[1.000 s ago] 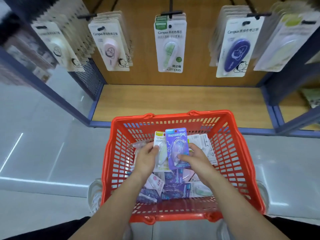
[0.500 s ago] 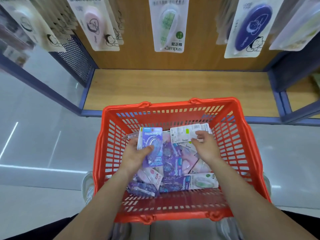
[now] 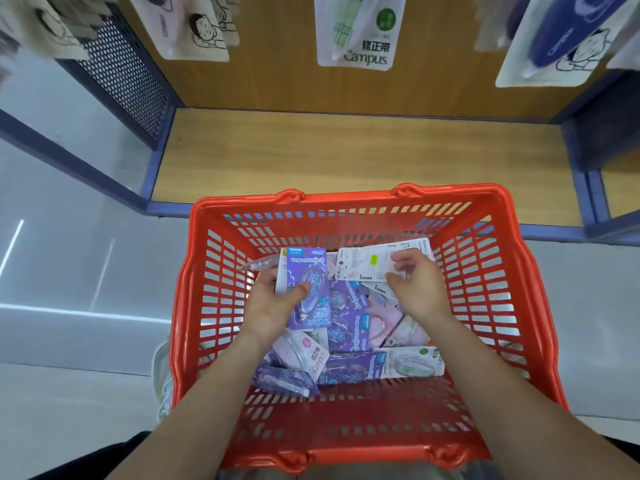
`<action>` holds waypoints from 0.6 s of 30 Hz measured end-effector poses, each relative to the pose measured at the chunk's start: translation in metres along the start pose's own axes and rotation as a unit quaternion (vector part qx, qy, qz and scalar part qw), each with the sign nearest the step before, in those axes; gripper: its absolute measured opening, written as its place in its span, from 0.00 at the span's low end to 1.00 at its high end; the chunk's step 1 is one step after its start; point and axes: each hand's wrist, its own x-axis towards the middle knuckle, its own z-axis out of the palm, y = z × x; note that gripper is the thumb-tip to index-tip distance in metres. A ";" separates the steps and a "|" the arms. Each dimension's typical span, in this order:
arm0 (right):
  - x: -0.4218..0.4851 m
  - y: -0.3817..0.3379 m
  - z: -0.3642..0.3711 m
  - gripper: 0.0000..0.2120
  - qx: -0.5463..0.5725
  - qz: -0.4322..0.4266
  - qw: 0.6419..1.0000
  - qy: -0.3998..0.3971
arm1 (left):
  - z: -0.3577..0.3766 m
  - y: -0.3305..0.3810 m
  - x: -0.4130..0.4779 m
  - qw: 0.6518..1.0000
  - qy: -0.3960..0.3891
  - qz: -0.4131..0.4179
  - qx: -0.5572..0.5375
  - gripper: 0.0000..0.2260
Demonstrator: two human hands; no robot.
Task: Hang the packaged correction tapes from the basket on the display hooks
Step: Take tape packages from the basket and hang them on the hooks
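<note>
While both forearms reach in from 6 o'clock, I see a red plastic basket filling the middle of my head-camera view, holding a loose pile of packaged correction tapes, mostly purple and pink, lying flat and overlapping. Toward 10 o'clock inside the basket, the left hand holds a purple pack upright, thumb curled across its clear blister, fingers hidden behind; a white edge shows behind it, though I cannot tell whether that is a second pack. Toward 1 o'clock, the right hand sits with fingers curled at the lower edge of a white printed card back leaning against the far wall; blur keeps me from telling whether it grips the card or only touches it. At 5 o'clock in the pile lies a green-labelled pack. Beyond the basket, at 12 o'clock, is a bare wooden shelf, and above it hang a green Campus pack, a navy pack at 1 o'clock and cream packs at 11 o'clock.
</note>
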 end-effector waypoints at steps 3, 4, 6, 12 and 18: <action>-0.004 -0.002 0.004 0.24 -0.078 -0.002 0.997 -0.003 | -0.001 0.000 0.000 1.000 -0.001 -0.003 -0.005 0.08; 0.000 -0.004 0.005 0.28 -0.094 0.016 0.995 0.000 | -0.002 0.001 -0.002 1.000 -0.001 -0.002 -0.006 0.09; 0.009 -0.007 0.005 0.33 -0.109 0.047 0.993 -0.008 | -0.003 0.002 -0.006 1.000 0.003 -0.004 -0.012 0.10; 0.012 -0.009 0.011 0.39 -0.097 0.041 0.994 -0.003 | -0.008 0.001 -0.010 1.000 0.004 -0.015 -0.024 0.11; -0.014 -0.008 -0.001 0.13 -0.084 -0.100 0.991 0.011 | -0.005 0.002 -0.007 1.000 0.009 -0.017 -0.018 0.10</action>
